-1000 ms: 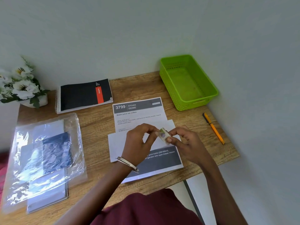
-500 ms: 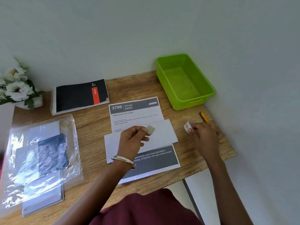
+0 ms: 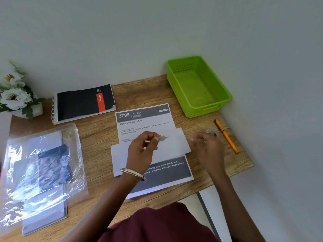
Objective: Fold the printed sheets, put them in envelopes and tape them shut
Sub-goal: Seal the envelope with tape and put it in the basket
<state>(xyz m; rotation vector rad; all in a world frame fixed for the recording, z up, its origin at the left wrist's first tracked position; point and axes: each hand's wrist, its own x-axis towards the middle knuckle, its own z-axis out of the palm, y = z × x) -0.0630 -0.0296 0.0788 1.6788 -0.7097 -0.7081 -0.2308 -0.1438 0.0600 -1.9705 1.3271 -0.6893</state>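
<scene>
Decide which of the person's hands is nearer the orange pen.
Right. The right hand hovers just left of the orange pen; the left hand is farther left, over the envelope.

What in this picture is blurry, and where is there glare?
Head view: the right hand is smeared by motion blur, and the tape roll by it looks soft; the left hand and its piece of tape are sharper; glare streaks the plastic sleeve at left.

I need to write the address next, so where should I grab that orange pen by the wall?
Pinch the orange pen around the middle of its barrel, coming from above with the right hand, which is nearest. It lies flat on the table, running lengthwise away from you, so fingers can close across its narrow width. The small tape roll sits just left of its far end; stay clear of that.
</scene>
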